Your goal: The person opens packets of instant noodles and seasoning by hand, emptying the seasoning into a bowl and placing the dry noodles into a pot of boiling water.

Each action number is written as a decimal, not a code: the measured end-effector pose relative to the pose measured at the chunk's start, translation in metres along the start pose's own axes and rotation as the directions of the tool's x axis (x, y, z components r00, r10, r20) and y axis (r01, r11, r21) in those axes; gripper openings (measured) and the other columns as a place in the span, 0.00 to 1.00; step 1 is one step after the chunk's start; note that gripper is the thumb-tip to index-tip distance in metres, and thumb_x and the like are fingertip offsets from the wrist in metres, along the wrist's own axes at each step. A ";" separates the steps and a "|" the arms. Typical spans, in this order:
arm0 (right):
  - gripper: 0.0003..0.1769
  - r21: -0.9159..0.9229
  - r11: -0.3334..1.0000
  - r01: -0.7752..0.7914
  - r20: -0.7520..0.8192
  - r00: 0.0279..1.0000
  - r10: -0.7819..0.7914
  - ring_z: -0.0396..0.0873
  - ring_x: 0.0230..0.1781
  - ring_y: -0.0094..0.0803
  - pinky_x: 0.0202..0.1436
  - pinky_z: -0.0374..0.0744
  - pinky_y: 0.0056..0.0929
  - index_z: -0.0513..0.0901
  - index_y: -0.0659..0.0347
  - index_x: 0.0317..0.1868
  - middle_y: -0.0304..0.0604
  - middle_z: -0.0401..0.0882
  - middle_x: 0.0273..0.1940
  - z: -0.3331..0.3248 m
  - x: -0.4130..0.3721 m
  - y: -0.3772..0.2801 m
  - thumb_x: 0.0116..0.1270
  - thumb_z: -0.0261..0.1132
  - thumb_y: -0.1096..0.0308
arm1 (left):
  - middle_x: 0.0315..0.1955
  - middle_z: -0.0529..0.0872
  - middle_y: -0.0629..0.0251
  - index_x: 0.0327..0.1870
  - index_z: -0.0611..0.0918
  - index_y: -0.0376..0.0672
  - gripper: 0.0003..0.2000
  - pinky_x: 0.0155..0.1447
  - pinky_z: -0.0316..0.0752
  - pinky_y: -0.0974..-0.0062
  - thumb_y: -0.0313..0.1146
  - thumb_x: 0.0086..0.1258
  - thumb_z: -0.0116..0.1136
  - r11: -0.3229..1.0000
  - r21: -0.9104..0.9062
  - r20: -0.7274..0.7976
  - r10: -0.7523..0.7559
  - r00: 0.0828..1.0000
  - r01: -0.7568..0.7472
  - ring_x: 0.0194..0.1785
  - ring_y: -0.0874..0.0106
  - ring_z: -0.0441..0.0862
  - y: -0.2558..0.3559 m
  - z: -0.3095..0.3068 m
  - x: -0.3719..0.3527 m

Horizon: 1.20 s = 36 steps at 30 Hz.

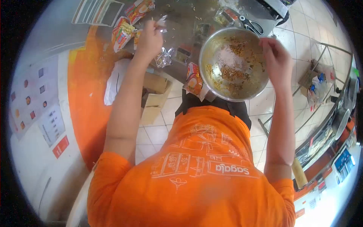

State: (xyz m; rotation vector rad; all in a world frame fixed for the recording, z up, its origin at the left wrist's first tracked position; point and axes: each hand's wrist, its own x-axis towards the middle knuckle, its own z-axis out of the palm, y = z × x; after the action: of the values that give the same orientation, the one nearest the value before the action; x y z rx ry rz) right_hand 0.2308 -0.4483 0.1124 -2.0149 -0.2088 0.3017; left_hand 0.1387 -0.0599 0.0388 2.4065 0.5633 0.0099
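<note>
Head view, left hand (150, 37) gripping one packet (162, 21), right hand (277, 55) at one metal bowl (258, 80), grip unclear, one pair of scissors (254, 25)

The person wears a bright orange T-shirt (211, 200) with short sleeves, the left sleeve (115, 160) at 9 o'clock and the right sleeve (284, 187) between 3 and 4. Thin white line drawings (204, 132) cover its front: a tall framed shape (176, 164) at 9 o'clock, a stemmed-glass outline (177, 183) near 7. At 3 o'clock, boxed lettering (228, 168) seems to read "Sagala". A black lower garment (244, 115) shows past the hem at 12. The left hand (149, 41) and right hand (278, 58) are bare.
</note>
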 end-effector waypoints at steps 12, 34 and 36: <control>0.19 -0.361 0.430 0.828 0.794 0.514 -0.325 0.86 0.55 0.55 0.60 0.84 0.53 0.83 0.56 0.64 0.58 0.89 0.48 0.128 0.239 0.090 0.77 0.65 0.61 | 0.58 0.84 0.58 0.70 0.75 0.34 0.23 0.66 0.73 0.70 0.42 0.85 0.54 0.639 -0.477 0.114 -0.636 0.763 0.603 0.60 0.71 0.80 0.069 -0.026 -0.192; 0.33 -0.342 -0.028 0.939 0.935 0.337 -0.111 0.69 0.75 0.46 0.75 0.70 0.57 0.77 0.52 0.69 0.44 0.75 0.69 0.090 0.219 0.062 0.66 0.77 0.58 | 0.32 0.78 0.73 0.48 0.82 0.42 0.16 0.41 0.68 0.78 0.48 0.85 0.55 0.358 -0.673 -0.035 -0.890 0.455 0.648 0.35 0.80 0.72 0.147 0.030 -0.285; 0.34 -0.326 -0.059 0.943 0.938 0.315 -0.145 0.73 0.72 0.46 0.74 0.70 0.57 0.77 0.51 0.69 0.46 0.78 0.65 0.091 0.225 0.067 0.65 0.78 0.58 | 0.31 0.78 0.72 0.47 0.82 0.42 0.16 0.41 0.68 0.78 0.48 0.85 0.54 0.381 -0.679 -0.043 -0.874 0.484 0.628 0.35 0.80 0.72 0.150 0.030 -0.281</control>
State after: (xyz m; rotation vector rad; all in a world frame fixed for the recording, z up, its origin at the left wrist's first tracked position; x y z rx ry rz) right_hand 0.4183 -0.3381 -0.0140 -2.4127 -2.4065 0.2866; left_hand -0.0533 -0.2935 0.1438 1.3046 1.6117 0.2449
